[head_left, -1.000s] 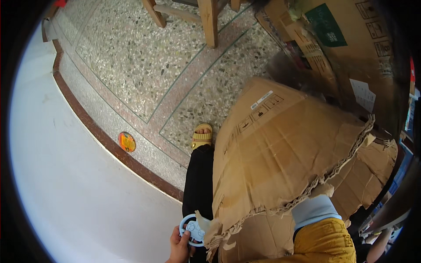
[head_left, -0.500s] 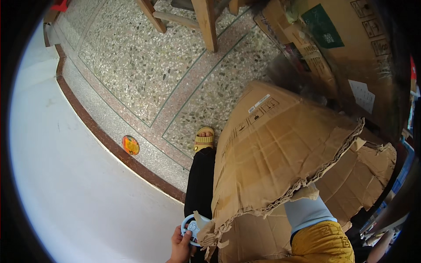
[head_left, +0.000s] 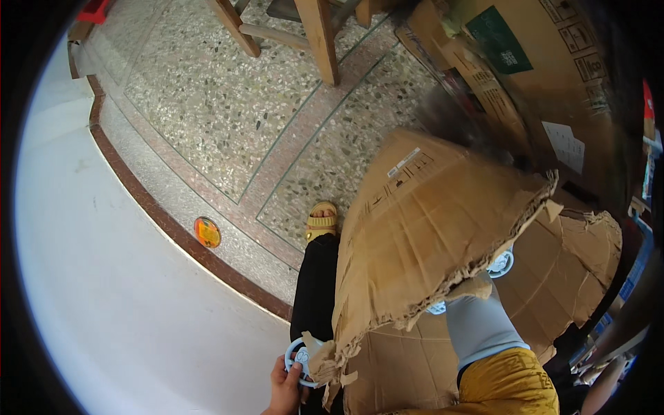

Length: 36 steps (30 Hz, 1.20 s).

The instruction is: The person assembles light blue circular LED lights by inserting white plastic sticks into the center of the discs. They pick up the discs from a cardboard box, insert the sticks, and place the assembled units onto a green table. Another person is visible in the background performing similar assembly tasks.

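the left hand (head_left: 283,389) has its grip clamped on a light-blue toy steering wheel (head_left: 303,356), just beside the torn near corner of a cardboard box (head_left: 422,235). the thumb lies over the wheel's middle while the fingers curl in at the rim, probably because that thin ring is easy to pinch. a ragged scrap of the box overlaps the wheel's right part; i can't tell whether it presses on it.

the box gapes toward the person, which seems to be why the right arm can reach straight in: a mustard-yellow sleeve (head_left: 510,380) and a long pale-blue cuff (head_left: 481,328) run beneath the bulging upper flap. the right hand itself is hidden there, so i can't tell whether its grip is apart, together or clamped on anything. one light-blue wheel-like piece (head_left: 501,264) peeps out beyond the cuff, and another light-blue piece (head_left: 436,308) shows on the cuff's left, under the frayed edge.

a black trouser leg (head_left: 315,297) rests close along the box's left side, perhaps to steady it. past the yellow sandal (head_left: 321,220), a wooden leg (head_left: 318,41) stands on the terrazzo floor (head_left: 200,104).
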### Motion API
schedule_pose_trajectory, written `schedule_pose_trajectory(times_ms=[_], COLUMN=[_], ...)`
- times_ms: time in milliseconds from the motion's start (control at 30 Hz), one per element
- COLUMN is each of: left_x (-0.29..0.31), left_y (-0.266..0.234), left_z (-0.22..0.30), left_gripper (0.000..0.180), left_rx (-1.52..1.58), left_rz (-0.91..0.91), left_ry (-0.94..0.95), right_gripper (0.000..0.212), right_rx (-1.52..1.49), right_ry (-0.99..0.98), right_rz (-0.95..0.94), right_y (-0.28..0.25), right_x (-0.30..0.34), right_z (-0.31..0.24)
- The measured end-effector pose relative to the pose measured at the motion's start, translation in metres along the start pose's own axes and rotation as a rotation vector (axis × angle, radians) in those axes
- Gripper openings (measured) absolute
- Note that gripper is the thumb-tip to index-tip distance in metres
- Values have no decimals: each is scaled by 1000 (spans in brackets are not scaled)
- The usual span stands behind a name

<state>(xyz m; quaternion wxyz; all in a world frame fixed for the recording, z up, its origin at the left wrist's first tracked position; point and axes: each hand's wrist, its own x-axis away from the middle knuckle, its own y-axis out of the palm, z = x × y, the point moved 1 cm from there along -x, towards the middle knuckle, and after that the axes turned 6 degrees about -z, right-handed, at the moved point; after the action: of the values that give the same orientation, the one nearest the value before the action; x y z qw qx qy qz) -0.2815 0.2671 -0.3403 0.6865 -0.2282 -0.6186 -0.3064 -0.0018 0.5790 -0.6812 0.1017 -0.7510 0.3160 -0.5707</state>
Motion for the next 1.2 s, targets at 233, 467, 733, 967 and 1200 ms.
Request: schedule_pose_trajectory(times_ms=[233, 467, 733, 967, 1200], left_x=[-8, -5, 26, 130, 193], left_y=[6, 10, 16, 20, 118], left_z=[-9, -23, -19, 58, 83], left_gripper=[19, 16, 12, 17, 19], left_rx=[-91, -180, -104, -21, -18], left_rz=[55, 50, 132, 154, -256], left_ry=[28, 19, 93, 300, 310], right_gripper=[27, 16, 15, 13, 13], right_rx=[-163, -619, -907, -1021, -946], right_ry=[-101, -43, -108, -210, -291], right_rz=[-17, -100, -21, 47, 243], right_y=[12, -47, -131, -186, -220], right_x=[5, 92, 245, 366, 465], right_z=[4, -22, -50, -60, -69])
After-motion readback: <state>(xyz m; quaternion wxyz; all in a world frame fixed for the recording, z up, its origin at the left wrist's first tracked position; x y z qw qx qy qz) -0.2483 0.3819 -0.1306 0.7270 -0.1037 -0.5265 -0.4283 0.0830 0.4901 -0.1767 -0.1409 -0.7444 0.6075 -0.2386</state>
